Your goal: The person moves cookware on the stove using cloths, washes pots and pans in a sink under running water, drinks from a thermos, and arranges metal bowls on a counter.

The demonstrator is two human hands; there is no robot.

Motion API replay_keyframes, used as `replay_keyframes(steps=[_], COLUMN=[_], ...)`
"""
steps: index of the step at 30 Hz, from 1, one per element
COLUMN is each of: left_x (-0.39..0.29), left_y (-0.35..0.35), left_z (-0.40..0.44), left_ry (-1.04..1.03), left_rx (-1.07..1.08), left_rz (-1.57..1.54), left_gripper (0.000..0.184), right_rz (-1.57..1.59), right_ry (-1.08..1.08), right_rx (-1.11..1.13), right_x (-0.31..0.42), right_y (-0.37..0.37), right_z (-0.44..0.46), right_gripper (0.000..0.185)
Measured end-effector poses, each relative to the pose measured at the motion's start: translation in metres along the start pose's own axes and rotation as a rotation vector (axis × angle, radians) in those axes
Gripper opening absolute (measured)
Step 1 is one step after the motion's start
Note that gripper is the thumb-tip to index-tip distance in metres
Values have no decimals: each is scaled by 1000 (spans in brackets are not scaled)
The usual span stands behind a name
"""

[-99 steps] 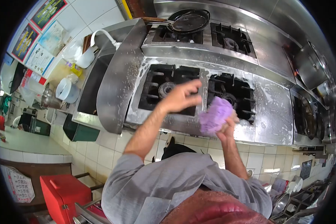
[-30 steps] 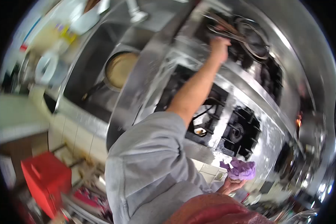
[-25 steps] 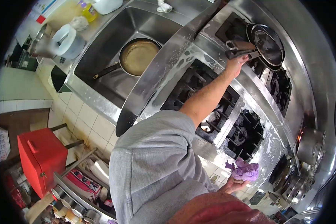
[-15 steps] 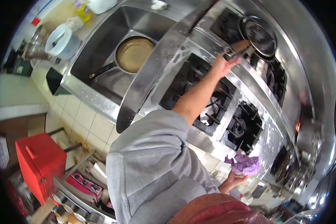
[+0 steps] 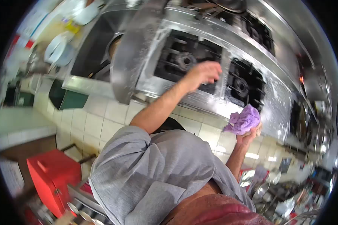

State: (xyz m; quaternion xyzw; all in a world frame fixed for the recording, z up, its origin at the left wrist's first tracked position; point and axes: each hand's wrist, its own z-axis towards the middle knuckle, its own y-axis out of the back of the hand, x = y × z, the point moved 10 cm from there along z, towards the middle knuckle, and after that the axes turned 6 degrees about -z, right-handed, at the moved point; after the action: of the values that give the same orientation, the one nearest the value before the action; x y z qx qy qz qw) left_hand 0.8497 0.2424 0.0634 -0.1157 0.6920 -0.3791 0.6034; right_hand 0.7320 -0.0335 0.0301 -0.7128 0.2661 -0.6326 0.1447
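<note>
My left hand [image 5: 204, 77] is over the front stove burners [image 5: 186, 60], slightly blurred. Its fingers are loosely bent and partly apart, with nothing visible in them. On the right, my right hand [image 5: 249, 135] is closed around a crumpled purple cloth [image 5: 245, 120] at the stove's front edge. Something beige shows under the cloth, too small to name. Another burner [image 5: 240, 85] lies just beyond the cloth. A dark pan [image 5: 231, 4] sits on the back of the stove, cut off by the top edge of the view.
A curved metal splash panel [image 5: 128, 56] divides the stove from a sink [image 5: 87, 62], where a frying pan [image 5: 112, 45] lies partly hidden. White buckets [image 5: 59, 50] stand left of it. A red box [image 5: 54, 180] is at lower left. Metal pots [image 5: 314, 84] line the right side.
My left hand has come away from the pan handle at the back of the stove, back over the front burners. My right hand has raised the purple cloth toward the stove edge. The view has shifted.
</note>
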Motion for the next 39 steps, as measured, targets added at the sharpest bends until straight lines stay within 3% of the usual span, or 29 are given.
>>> replay_keyframes(steps=[3,5,6,8,9,11,12,14,15,17,19,20,21,23,24,25,27,31,32,35,39], left_x=[4,-5,-12,-28,-37,-76,-86,-104,-114,-120,-133,-138,-144,-157,-163,-171,-178,-212,-222,-253,-301], left_y=[-45,-68,-67,-73,-70,-49,-37,-18,-6,17,51,67,78,107,114,125,142,165,171,202,232], left_z=[-73,-117,-131,-160,-176,-215,-236,-282,-306,-349,-406,-432,-452,-501,-516,-538,-567,-618,-630,-640,-587], left_ry=[-23,-15,-41,-129,-148,-299,-325,-377,-419,-465,-538,-572,-556,-688,-671,-711,-699,-822,-869,-814,-797], left_rx=[81,138,92,148,122,-83,-147,-274,-381,-464,-720,-778,-772,-824,-812,-865,-893,-948,-981,-1043,-924], left_rz=[451,510,525,439,444,579,523,550,565,470,409,413,422,138,141,85,22,115,131,144,246], left_gripper=[74,95,95,108,108,113,114,114,115,114,113,103,103,90,90,85,81,78,79,81,81], right_rz=[-182,-177,-363,-520,-524,-688,-680,-813,-805,-878,-1001,-1108,-1103,-309,-346,-343,-350,-485,-489,-437,-274], right_ry=[-87,-135,-224,-89,-96,319,319,245,246,356,555,719,711,-69,-44,-39,-297,-379,-328,-442,-549], right_rx=[105,195,228,374,405,530,555,904,914,1162,1329,1408,1392,1307,1403,1376,1488,1314,1186,739,400], right_x=[-20,-34,-51,-60,-71,-58,-66,-106,-120,-158,-184,-197,-208,-228,-247,-259,-295,-349,-362,-412,-453], right_y=[-37,-88,-100,-176,-206,-268,-286,-335,-347,-384,-418,-436,-453,-480,-490,-502,-516,-531,-533,-537,-530], right_z=[-5,-14,-18,-48,-68,-105,-115,-152,-160,-202,-249,-277,-297,-316,-328,-329,-350,-327,-307,-206,-105], right_gripper=[62,60,59,57,57,46,46,47,47,49,58,67,67,84,102,102,98,72,60,42,30])
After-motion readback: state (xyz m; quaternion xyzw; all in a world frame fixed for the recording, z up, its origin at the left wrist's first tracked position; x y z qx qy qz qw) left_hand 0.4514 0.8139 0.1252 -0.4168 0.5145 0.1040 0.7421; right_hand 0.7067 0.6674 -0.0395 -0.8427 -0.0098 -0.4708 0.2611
